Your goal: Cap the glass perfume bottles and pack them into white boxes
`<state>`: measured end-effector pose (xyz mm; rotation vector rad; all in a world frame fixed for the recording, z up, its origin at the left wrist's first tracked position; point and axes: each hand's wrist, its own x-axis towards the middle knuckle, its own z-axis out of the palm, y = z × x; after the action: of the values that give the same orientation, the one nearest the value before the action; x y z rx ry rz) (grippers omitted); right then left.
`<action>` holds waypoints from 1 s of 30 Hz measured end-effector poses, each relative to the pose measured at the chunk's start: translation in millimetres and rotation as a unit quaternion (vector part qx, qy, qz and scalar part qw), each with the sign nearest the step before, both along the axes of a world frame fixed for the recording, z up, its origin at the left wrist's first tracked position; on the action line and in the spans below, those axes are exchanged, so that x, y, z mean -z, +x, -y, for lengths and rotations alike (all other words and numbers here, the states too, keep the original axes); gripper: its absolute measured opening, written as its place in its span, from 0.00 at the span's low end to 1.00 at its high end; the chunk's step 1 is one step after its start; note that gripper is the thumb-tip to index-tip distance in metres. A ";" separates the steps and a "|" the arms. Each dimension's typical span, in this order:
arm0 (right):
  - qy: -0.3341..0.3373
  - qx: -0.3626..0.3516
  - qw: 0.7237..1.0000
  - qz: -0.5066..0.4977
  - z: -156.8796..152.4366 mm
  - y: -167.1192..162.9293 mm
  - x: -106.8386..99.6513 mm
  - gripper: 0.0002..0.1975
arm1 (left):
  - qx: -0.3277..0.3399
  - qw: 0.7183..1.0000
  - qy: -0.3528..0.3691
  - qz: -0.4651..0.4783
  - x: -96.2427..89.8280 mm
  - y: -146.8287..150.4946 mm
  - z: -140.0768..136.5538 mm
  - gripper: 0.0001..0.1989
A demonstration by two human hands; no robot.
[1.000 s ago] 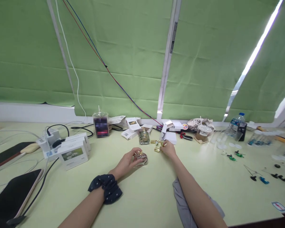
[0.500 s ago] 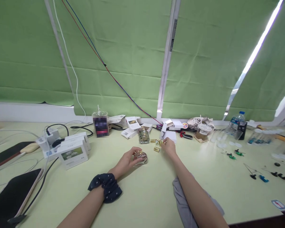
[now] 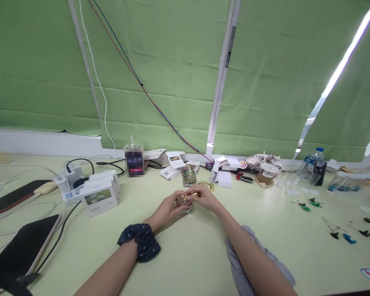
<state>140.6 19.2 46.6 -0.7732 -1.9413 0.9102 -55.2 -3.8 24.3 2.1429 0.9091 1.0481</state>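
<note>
My left hand [image 3: 164,210] is wrapped round a small clear glass bottle [image 3: 187,209] with a gold neck, standing on the table in front of me. A shiny gold cap [image 3: 194,194] is pinched in the fingers of my right hand [image 3: 208,199], right at the bottle's top. Whether cap and neck touch, I cannot tell, since fingers cover part of both. Just behind stands a second glass bottle [image 3: 189,176] with a patterned look. Several small gold pieces [image 3: 207,186] lie beside it, partly hidden by my right hand.
Small white boxes [image 3: 175,161] lie along the back, and more stand at left [image 3: 100,197] near phones [image 3: 27,250] and cables. A drink cup [image 3: 134,162] is behind them. At right are a food tub [image 3: 267,173], a water bottle [image 3: 317,156] and small coloured parts [image 3: 349,238].
My right hand has come left from the gold pieces to the bottle's top, bringing a gold cap. My left hand keeps its hold on the bottle. The view has shifted slightly.
</note>
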 end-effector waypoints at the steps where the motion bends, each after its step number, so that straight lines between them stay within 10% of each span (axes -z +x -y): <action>1: 0.003 0.005 1.000 -0.003 0.1 -1.6 1.0 0.10 | -0.002 1.000 0.001 0.003 0.0 0.3 0.0 0.16; 30: -0.002 0.010 1.000 -0.021 -1.8 -5.1 7.7 0.12 | -0.010 1.000 -0.018 0.019 4.1 -0.1 0.6 0.18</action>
<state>135.5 20.9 38.9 -0.7679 -1.8924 0.9118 -55.2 -4.3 20.2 2.0828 0.9256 1.0698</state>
